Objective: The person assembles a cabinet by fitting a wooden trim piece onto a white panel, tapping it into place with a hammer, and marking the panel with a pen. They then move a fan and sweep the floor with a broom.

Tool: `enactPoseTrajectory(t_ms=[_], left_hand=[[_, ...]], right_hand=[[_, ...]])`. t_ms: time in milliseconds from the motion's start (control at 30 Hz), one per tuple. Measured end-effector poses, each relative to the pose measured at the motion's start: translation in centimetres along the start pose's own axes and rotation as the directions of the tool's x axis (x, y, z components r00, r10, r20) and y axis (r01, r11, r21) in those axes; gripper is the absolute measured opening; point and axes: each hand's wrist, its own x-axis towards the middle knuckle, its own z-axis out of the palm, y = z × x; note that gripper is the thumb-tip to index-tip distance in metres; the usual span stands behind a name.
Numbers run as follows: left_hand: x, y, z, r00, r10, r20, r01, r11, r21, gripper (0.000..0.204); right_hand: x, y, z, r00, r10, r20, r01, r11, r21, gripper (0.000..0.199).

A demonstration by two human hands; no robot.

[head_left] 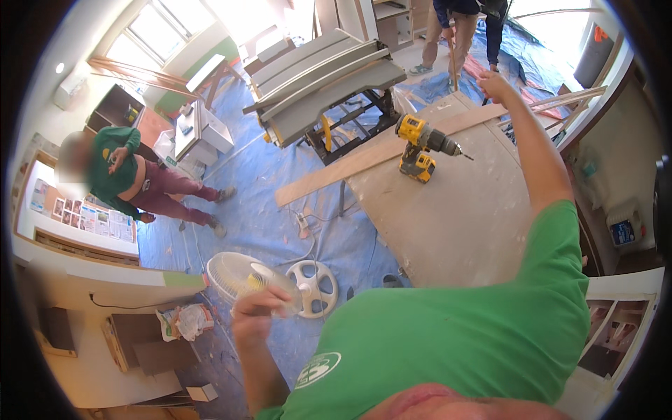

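- writing first: the green t-shirt (455,322) on the person wearing the camera has a round white chest logo, and the wall papers (105,222) on the left are too small to read
- containers: a white jug (621,231) with a blue label sits over on the right, contents can't be made out; a crumpled white plastic bag (192,322) is lower left, and a dark grey bin (593,63) is upper right
- the hands are well apart. left hand (262,311) is motion-blurred with bent fingers, in front of the white fan (225,271); can't tell if it's touching or holding anything
- right hand (494,85) is reached out, fingers curled, near the far part of the long board (336,180); can't tell if it's gripping anything
- that board lies across the surface (469,210), one end sticking out past the edge
- yellow-and-black drill (420,134) stands on its battery just beside the board
- two people up top are cut off by the frame
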Motion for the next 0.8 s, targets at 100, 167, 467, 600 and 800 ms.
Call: enactPoseTrajectory(t_ms=[100, 167, 467, 600, 800], left_hand=[[-10.3, -10.4, -4.4, 0.77, -0.514, -0.379, 0.576, 0.815, 0.064, 0.048], [-17.8, -15.7, -4.9, 0.503, -0.529, -0.683, 0.718, 0.696, -0.009, 0.04], [-32.7, -25.0, -7.8, -0.002, -0.669, -0.743, 0.985, 0.127, -0.117, 0.039], [-30.2, -25.5, -9.3, 0.02, -0.685, -0.728, 0.984, 0.144, -0.108, 0.039], [-28.9, -24.9, -9.5, 0.052, -0.683, -0.728, 0.984, 0.158, -0.078, 0.039]], right_hand=[[4.6, 3.0, 0.5, 0.998, 0.052, 0.024, -0.045, 0.971, -0.236, 0.047], [7.4, 5.3, 0.4, 0.999, 0.024, 0.023, -0.013, 0.928, -0.373, 0.055], [15.4, 10.3, 1.9, 0.991, -0.021, 0.131, 0.109, 0.687, -0.719, 0.029], [16.2, 9.5, 1.1, 0.966, -0.022, 0.259, 0.244, 0.421, -0.874, 0.026], [13.2, 6.0, 1.2, 0.976, 0.099, -0.195, -0.182, 0.862, -0.473, 0.033]])
